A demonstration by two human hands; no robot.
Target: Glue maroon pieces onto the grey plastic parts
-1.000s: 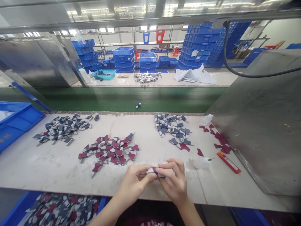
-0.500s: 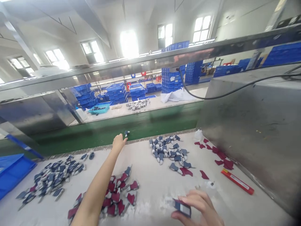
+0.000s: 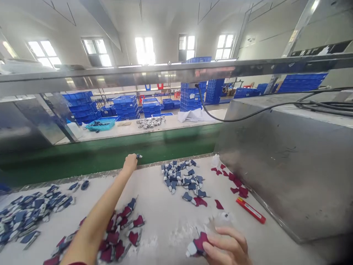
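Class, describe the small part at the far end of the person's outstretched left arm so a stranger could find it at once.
Start at the green conveyor belt running across behind the white worktable. At the belt's near edge, the left hand reaches out to one small dark-and-pale part at its fingertips. Unlike the heaped parts on the table, it lies alone on the green.

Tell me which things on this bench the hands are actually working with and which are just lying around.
In hand:
- left hand, stretched to the bench's far edge, at a small dark part
- right hand, near edge, on a maroon and white part

Lying about:
- maroon pile
- navy pile
- loose maroon pieces
- red cutter
- green conveyor belt
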